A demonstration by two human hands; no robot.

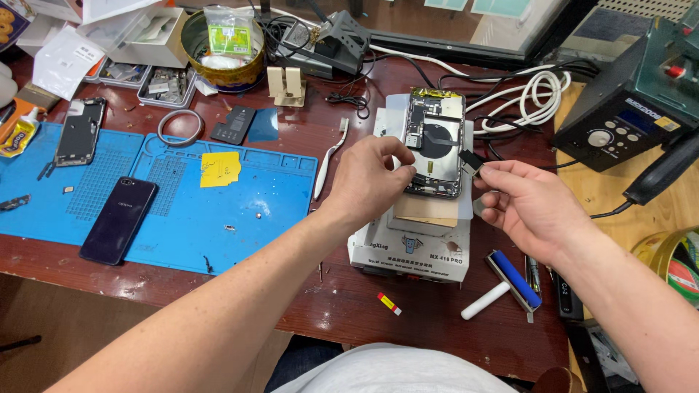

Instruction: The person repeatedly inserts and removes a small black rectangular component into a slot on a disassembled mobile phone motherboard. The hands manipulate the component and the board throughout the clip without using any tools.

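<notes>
An opened phone point(435, 142) with its circuit boards and round coil showing lies on a white box-shaped machine point(411, 251) at the desk's middle right. My left hand point(368, 178) rests on the phone's lower left edge, fingers pinched against it. My right hand point(528, 204) hovers just right of the phone and pinches a small dark part point(470, 162) between thumb and forefinger, close to the phone's right edge.
A blue work mat point(240, 207) at left carries a dark phone point(118, 220), a phone frame point(79, 131) and a yellow note point(220, 169). A white toothbrush point(329, 159), a blue roller point(515, 280), a round tin point(222, 51), white cables point(535, 98) and a dark station point(630, 109) surround the machine.
</notes>
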